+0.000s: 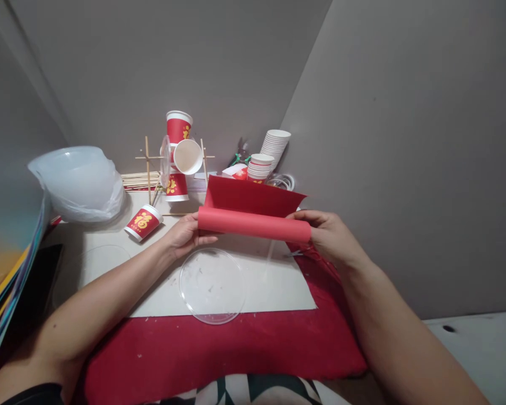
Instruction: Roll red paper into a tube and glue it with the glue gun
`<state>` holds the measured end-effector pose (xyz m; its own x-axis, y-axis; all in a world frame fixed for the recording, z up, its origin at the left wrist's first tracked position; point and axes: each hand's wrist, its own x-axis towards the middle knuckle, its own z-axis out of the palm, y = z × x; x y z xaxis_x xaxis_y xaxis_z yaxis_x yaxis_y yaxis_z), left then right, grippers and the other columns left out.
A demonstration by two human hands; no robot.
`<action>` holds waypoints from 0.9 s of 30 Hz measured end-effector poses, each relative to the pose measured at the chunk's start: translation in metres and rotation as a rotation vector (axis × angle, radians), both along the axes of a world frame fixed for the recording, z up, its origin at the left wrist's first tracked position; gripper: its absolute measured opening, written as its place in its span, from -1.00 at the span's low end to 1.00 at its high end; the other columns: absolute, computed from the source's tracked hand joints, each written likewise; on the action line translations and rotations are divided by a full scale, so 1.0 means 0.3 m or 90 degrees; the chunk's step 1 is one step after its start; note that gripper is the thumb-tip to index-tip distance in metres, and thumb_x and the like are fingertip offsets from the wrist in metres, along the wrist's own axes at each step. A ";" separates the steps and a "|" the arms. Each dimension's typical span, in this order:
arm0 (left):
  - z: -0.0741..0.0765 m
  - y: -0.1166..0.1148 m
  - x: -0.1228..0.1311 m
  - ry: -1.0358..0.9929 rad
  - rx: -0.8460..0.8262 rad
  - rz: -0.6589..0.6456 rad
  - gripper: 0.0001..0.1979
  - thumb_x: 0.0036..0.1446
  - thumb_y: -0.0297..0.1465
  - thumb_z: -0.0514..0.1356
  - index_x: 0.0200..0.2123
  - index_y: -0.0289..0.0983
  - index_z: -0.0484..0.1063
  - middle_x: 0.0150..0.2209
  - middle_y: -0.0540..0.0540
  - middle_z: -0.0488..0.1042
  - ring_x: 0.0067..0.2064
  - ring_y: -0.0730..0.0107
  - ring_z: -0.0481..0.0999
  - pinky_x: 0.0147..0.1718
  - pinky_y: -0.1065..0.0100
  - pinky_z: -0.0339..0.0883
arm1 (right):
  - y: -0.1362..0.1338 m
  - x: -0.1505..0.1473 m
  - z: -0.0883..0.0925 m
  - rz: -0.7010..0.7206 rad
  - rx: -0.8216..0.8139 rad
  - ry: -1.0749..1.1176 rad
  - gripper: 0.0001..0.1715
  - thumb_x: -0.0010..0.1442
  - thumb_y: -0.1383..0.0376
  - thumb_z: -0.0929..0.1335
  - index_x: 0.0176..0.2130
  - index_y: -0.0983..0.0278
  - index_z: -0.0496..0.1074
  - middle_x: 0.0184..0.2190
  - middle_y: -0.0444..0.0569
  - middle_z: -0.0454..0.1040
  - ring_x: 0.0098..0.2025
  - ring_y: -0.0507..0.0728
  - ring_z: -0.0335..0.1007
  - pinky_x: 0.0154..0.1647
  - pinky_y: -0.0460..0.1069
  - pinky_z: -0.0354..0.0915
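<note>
A sheet of red paper (pixel 255 224), its near part curled into a roll and its far part standing up as a flap, is held above the table. My left hand (pixel 185 235) grips the roll's left end, and my right hand (pixel 325 230) grips its right end, some fingers hidden inside or behind it. Below the paper lies a clear round plastic lid (pixel 213 287) on a white board (pixel 278 292). Behind it stands a model of red-and-white paper cups (pixel 179 128) and wooden sticks. One more paper cup (pixel 143 222) lies tilted on its left.
Stacks of white paper cups (pixel 275 147) and green-handled pliers (pixel 242 153) are at the back right. A translucent bag (pixel 78 183) sits at the left, near coloured sheets (pixel 8 292). Red cloth (pixel 227 349) covers the front edge. Grey walls (pixel 405 140) close in the back and right.
</note>
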<state>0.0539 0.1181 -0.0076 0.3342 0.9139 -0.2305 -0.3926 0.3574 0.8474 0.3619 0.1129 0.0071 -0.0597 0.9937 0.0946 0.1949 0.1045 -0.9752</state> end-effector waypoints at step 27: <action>-0.026 -0.013 -0.004 -0.149 0.033 -0.104 -0.61 -0.29 -0.64 0.13 -0.28 -0.36 0.50 -0.32 -0.18 0.57 -0.28 0.25 0.57 -0.28 0.23 0.54 | -0.006 0.028 -0.020 -0.035 -0.101 0.045 -0.63 -0.42 0.42 0.63 -0.48 0.18 0.63 -0.55 -0.15 0.57 -0.57 0.04 0.44 -0.50 -0.09 0.42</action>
